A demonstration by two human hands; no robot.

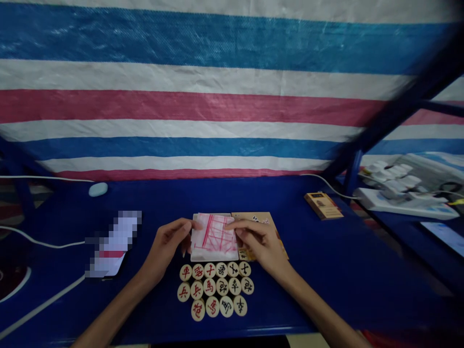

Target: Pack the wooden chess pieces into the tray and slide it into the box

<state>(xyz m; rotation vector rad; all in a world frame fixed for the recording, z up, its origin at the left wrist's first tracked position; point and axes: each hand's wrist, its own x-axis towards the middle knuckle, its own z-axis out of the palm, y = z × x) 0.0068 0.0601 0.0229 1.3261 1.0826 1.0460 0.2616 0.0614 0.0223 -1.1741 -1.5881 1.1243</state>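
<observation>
A folded Chinese chess board sheet [216,234], thin and whitish with red lines, lies over a white box tray [213,257]. My left hand [173,238] has its thumb and finger closed at the sheet's left edge. On the opposite edge, the fingers of my right hand [259,239] are closed too, thumb below and index finger over the sheet. Partly under my right hand is a tan box lid [261,218] with dark characters. Just in front of the tray, round Chinese chess pieces [209,287] stand in three rows, marked red on the left and black on the right.
A phone [114,249], partly pixelated, lies left with white cables about it. Behind it sits a pale earbud case [98,189]. Rightward are a small yellow-brown box [323,206], a loaded power strip [406,203] and another phone [444,239]. Striped sheeting [232,106] hangs behind the blue table [326,280].
</observation>
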